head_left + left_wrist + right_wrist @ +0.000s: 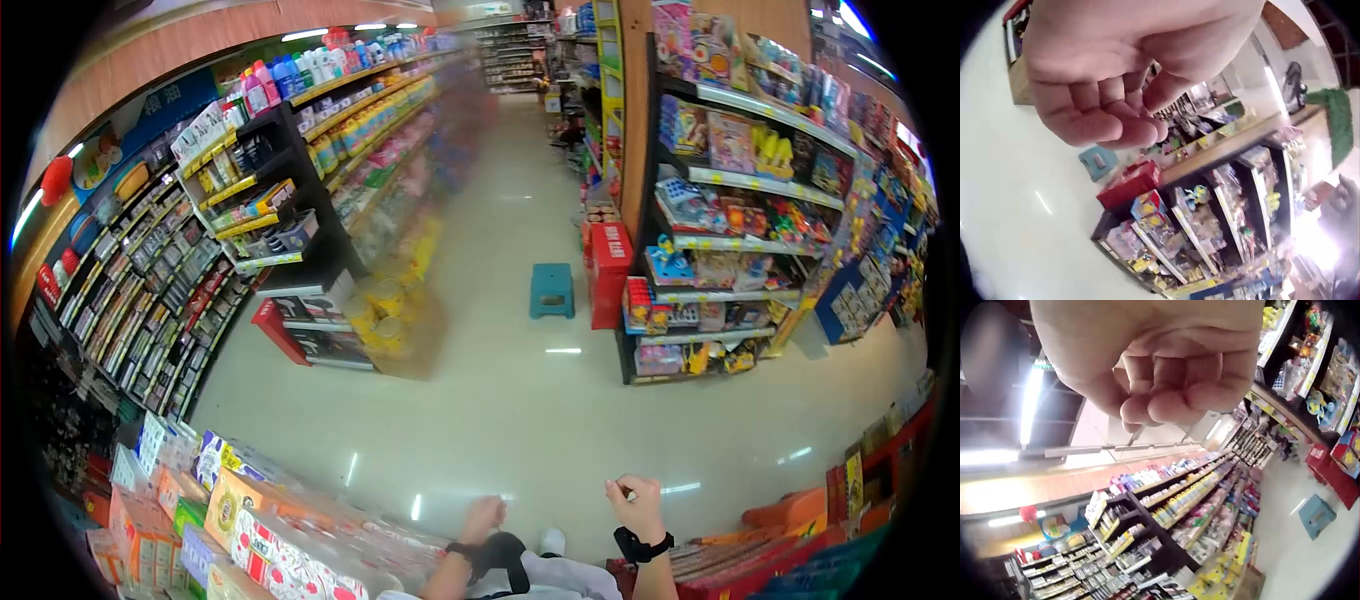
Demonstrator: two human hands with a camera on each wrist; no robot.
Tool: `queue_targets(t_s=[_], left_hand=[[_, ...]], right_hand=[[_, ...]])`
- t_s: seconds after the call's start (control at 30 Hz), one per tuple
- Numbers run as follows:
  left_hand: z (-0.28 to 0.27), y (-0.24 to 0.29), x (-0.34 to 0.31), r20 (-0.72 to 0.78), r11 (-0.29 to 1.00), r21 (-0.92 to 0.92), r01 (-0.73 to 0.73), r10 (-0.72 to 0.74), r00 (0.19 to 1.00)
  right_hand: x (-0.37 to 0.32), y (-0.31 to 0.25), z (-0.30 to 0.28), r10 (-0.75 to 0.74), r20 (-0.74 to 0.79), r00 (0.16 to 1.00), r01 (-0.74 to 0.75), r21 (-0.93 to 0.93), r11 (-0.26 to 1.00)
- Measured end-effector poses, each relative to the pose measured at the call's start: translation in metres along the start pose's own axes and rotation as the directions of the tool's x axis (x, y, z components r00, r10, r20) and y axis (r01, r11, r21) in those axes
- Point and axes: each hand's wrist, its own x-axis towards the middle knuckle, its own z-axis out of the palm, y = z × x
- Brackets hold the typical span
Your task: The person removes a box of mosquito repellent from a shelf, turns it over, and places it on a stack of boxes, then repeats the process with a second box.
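Observation:
My left hand [484,518] hangs low in front of the body in the head view, slightly blurred. Up close in the left wrist view, its fingers [1094,122] curl loosely and nothing shows between them. To the right, my right hand [637,505] is raised over the floor, a black band [640,546] round its wrist. The right wrist view shows these fingers [1172,406] bent loosely in toward the palm, with no object in them. Nearest the left hand are packaged goods [300,545], stacked at the lower left.
A teal stool [552,290] stands in the aisle beside a red box [608,275]. Toy shelves [740,240] rise on the right. Shelves of bottles [310,75] and yellow tubs [385,310] line the left. Pale shiny floor [480,420] lies ahead. Red goods [760,560] fill the lower right.

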Motion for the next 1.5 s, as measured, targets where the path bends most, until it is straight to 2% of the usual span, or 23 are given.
queue_targets(t_s=[0.07,0.17,0.27,0.37,0.5,0.53,0.6,0.63,0.7,0.73,0.8,0.83,0.87,0.93,1.03,1.1,1.2,1.3,1.33,1.37,1.43,1.47,1.5], left_hand=[[-0.015,0.009,0.018,-0.07,1.0,0.007,-0.014,0.015,0.997],[-0.045,0.007,0.074,-0.177,0.992,-0.116,0.057,-0.077,0.981],[-0.069,0.011,0.124,-0.157,0.963,-0.264,0.055,-0.099,0.983],[-0.087,0.029,0.183,-0.128,0.912,-0.352,0.211,-0.27,0.954],[-0.127,0.036,0.27,-0.011,0.945,-0.063,0.321,-0.323,0.946],[-0.133,0.05,0.287,-0.03,0.939,-0.1,0.33,-0.334,0.942],[-0.148,0.031,0.343,-0.096,0.996,0.088,-0.023,0.031,0.995],[-0.152,0.026,0.362,-0.078,0.984,0.166,-0.068,0.082,0.994],[-0.162,0.036,0.396,-0.04,0.964,0.243,-0.103,0.116,0.992],[-0.168,0.048,0.411,-0.045,0.961,0.256,-0.104,0.119,0.992],[-0.171,0.091,0.437,-0.154,0.975,0.219,0.019,0.015,0.988],[-0.17,0.117,0.445,-0.217,0.971,0.2,0.13,-0.086,0.972],[-0.172,0.124,0.465,-0.229,0.922,0.368,0.116,-0.031,0.973],[-0.174,0.147,0.5,-0.249,0.938,0.292,0.185,-0.112,0.962],[-0.18,0.18,0.574,-0.195,0.96,0.127,0.248,-0.221,0.956],[-0.183,0.215,0.62,-0.195,0.95,0.266,0.166,-0.115,0.974],[-0.184,0.27,0.679,-0.231,0.943,0.303,0.136,-0.065,0.971],[-0.171,0.31,0.746,-0.169,0.916,0.388,-0.101,0.179,0.969],[-0.164,0.335,0.758,-0.098,0.94,0.319,-0.12,0.158,0.982],[-0.152,0.351,0.759,-0.131,0.994,0.098,0.038,-0.025,0.991],[-0.153,0.384,0.784,0.052,0.962,0.252,-0.108,0.098,0.994],[-0.15,0.408,0.796,-0.014,0.985,0.173,-0.025,0.028,1.0],[-0.143,0.456,0.793,-0.075,0.995,0.088,0.054,-0.048,0.996]], right_hand=[[0.037,0.01,0.018,0.007,0.03,1.0,-0.008,0.037,0.999],[0.098,0.018,0.051,0.044,0.102,0.994,-0.051,0.065,0.997],[0.16,0.027,0.101,0.02,0.233,0.972,-0.028,0.033,0.999],[0.233,0.015,0.153,-0.018,0.298,0.954,0.018,0.004,1.0],[0.316,-0.015,0.204,-0.053,0.345,0.937,0.046,0.03,0.998],[0.336,-0.02,0.219,-0.058,0.355,0.933,0.037,0.064,0.997],[0.379,-0.027,0.245,-0.098,0.319,0.943,0.103,0.002,0.995],[0.395,-0.03,0.25,-0.102,0.311,0.945,0.12,-0.04,0.992],[0.424,-0.043,0.254,-0.104,0.316,0.943,0.099,0.031,0.995],[0.442,-0.046,0.26,-0.123,0.301,0.946,0.103,0.081,0.991],[0.471,-0.028,0.271,-0.107,0.272,0.956,0.093,0.064,0.994],[0.486,-0.017,0.274,-0.096,0.26,0.961,0.085,0.052,0.995],[0.504,-0.01,0.279,-0.06,0.243,0.968,0.043,0.074,0.996],[0.543,0.005,0.287,0.003,0.22,0.976,-0.032,0.126,0.991],[0.615,0.03,0.298,-0.083,0.163,0.983,0.056,0.162,0.985],[0.663,0.043,0.309,-0.026,0.137,0.99,-0.001,0.19,0.982],[0.737,0.044,0.308,-0.022,0.112,0.993,-0.004,0.228,0.974],[0.814,0.063,0.308,-0.083,0.11,0.99,0.055,0.24,0.969],[0.832,0.069,0.312,-0.084,0.122,0.989,0.052,0.247,0.968],[0.847,0.073,0.314,-0.058,0.122,0.991,0.025,0.258,0.966],[0.883,0.072,0.316,-0.012,0.131,0.991,-0.024,0.27,0.963],[0.9,0.074,0.319,-0.025,0.115,0.993,-0.006,0.268,0.963],[0.916,0.077,0.324,-0.041,0.099,0.994,0.013,0.266,0.964]])
